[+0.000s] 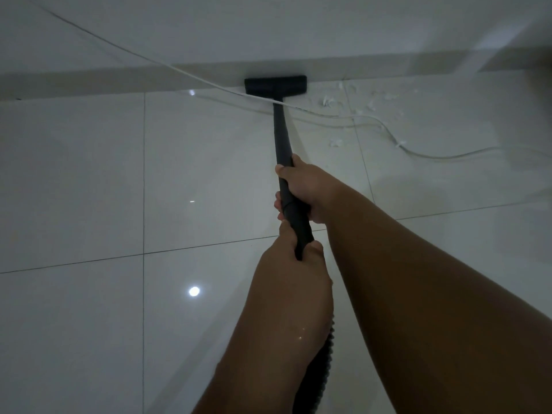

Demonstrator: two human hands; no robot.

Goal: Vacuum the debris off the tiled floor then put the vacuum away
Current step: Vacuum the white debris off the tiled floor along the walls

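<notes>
Gripping the black vacuum wand (280,135) w/ both hands, the person has the right hand (304,186) wrapped round it further forward, fingers curled under, thumb on top. The left hand (286,258) is closed round the rear end just behind the right, nearly touching it.

The wand looks like a rigid plastic tube, smooth and matte. It's prob. light for its length, but the ribbed hose (324,360) running back under the left forearm will likely drag and tug, so a two-handed hold makes sense. The best grip is where the hands sit now, on the thicker rear section near the hose joint, which gives leverage for push/pull. Holding nearer the head would mean stooping.

The floor head (275,85) sits well ahead of the hands. It is flat, wide and black, w/ its far edge against the skirting (89,82) at the foot of the wall. It's stiff, and I'd judge it slides easily on the glossy tiled floor (89,174).

The debris (328,100) is white scraps, maybe torn paper, scattered ahead and to the right of the hands, beside the head and not yet picked up. It looks light and flimsy and should lift w/ suction alone.

A white cable (433,155) crosses the wand between hands and head and seems to lie over it, then loops off right through the scraps. It could snag the wand or get pulled at the nozzle, so sweeping that way needs care.
</notes>
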